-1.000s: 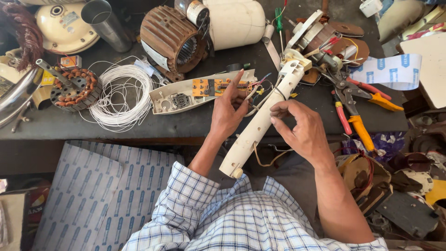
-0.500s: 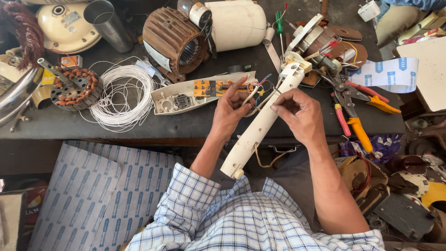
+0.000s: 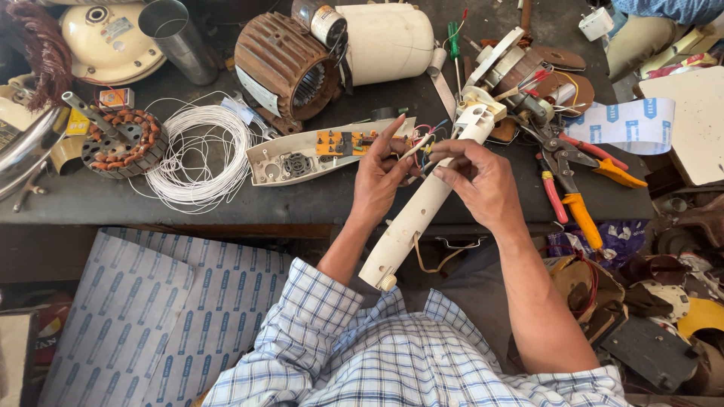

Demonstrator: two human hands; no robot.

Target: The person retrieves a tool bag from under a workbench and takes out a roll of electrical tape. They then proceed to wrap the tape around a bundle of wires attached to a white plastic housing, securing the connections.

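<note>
Your left hand (image 3: 383,175) and right hand (image 3: 477,181) both pinch the coloured wires (image 3: 419,148) coming out of the white housing (image 3: 422,207), which slants from the bench (image 3: 317,200) edge down toward your lap. Just left lies an open cover (image 3: 302,157), beside a wire coil (image 3: 200,154).

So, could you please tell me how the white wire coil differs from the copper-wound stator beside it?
The white wire coil is loose, sprawling and pale; the copper-wound stator is compact, with tight orange-brown windings. The stator carries a grey shaft sticking up; the coil has no core. Both lie on the dark workbench, untouched by either hand.
</note>
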